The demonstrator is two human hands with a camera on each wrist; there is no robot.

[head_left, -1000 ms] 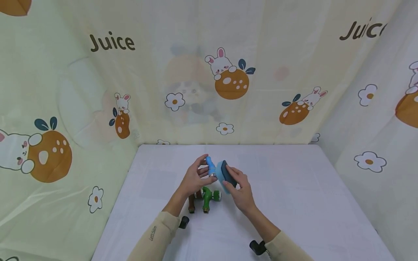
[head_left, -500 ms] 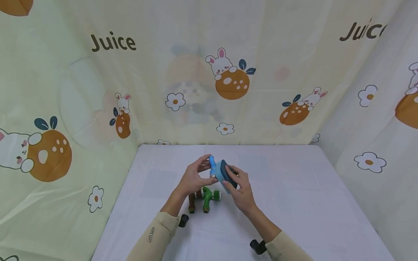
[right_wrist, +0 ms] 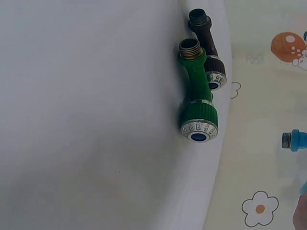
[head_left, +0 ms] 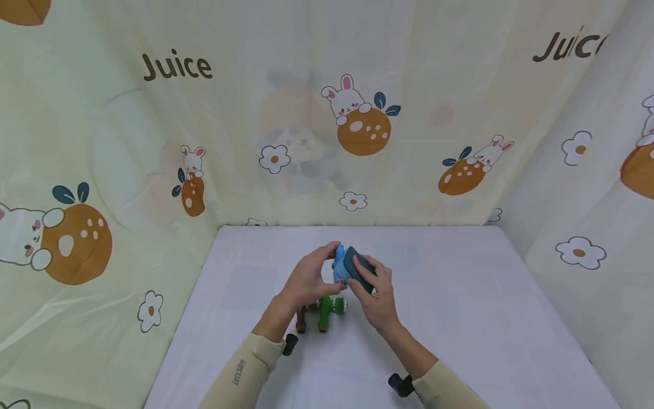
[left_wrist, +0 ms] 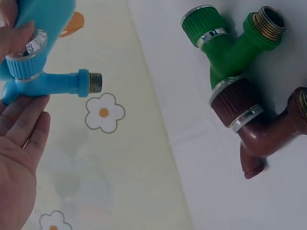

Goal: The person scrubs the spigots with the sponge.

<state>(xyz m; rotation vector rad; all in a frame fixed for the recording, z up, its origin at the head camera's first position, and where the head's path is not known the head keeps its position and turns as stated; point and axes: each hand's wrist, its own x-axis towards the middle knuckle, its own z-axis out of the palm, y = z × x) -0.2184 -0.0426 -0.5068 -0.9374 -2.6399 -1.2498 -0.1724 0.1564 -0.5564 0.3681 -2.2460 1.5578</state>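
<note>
Above the middle of the white table (head_left: 460, 318), my left hand (head_left: 318, 274) grips a small blue plastic tap (head_left: 338, 266). The left wrist view shows that blue tap (left_wrist: 50, 82) with its threaded spout pointing right, beside my palm (left_wrist: 19, 148). My right hand (head_left: 372, 284) holds a blue sponge with a dark scouring side (head_left: 356, 267) pressed against the tap. Below the hands, a green tap (head_left: 327, 309) and a brown tap (head_left: 304, 316) lie side by side on the table. Both appear closer in the right wrist view, the green tap (right_wrist: 196, 105) and the brown tap (right_wrist: 209, 52).
Cream curtains printed with rabbits, flowers and "Juice" (head_left: 176, 67) wall the table at the back and both sides. Black wrist camera mounts (head_left: 401, 385) sit on my sleeves near the table's front edge.
The two hands have drawn together and shifted slightly right. The sponge, apart from the blue tap before, now lies against it and covers most of it.
</note>
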